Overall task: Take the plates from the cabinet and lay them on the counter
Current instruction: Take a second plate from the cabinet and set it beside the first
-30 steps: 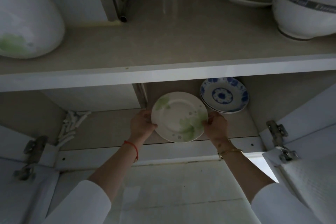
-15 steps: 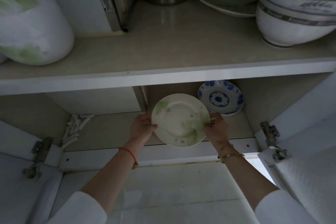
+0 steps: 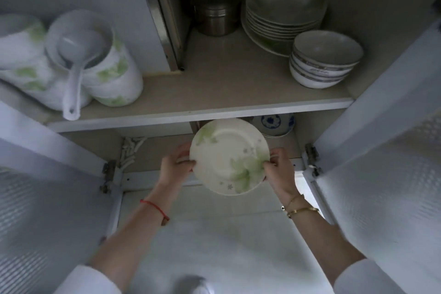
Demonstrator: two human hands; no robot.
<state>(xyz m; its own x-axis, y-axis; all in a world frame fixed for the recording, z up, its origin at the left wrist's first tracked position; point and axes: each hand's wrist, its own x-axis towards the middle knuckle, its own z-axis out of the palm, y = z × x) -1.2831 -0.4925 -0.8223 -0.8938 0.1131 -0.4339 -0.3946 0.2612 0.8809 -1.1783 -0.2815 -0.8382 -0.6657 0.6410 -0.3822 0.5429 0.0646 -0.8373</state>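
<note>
**First plate coming out of the cabinet, nothing on the counter yet**

Head view: the task looks to be at an early stage. Both hands hold one white plate with a green leaf pattern (image 3: 230, 156) at the mouth of the cabinet's lower shelf (image 3: 155, 153), the plate tilted so its face shows to the camera. The left hand (image 3: 175, 166) pinches the plate's left rim, thumb on the face and fingers curled behind; the right hand (image 3: 278, 169) does the same on the right rim. Both are closed firmly on the plate, neither free. The counter is not in view, so I cannot tell whether any plate lies on it already; judging by this frame, this plate must yet be carried down and set there.

Plates appear to remain inside. On the lower shelf, behind the held plate, sit blue-patterned dishes (image 3: 274, 124), partly hidden by the shelf edge. On the upper shelf (image 3: 226, 74) stands a stack of pale plates (image 3: 282, 14) resting on a larger dish, with a stack of banded bowls (image 3: 324, 59) just in front of it and a steel canister (image 3: 216, 18) to its left. Further left, leaf-patterned vessels (image 3: 107, 71) hold a white ladle (image 3: 76, 67), its handle hanging over the shelf's front edge. Both cabinet doors stand open.
</note>
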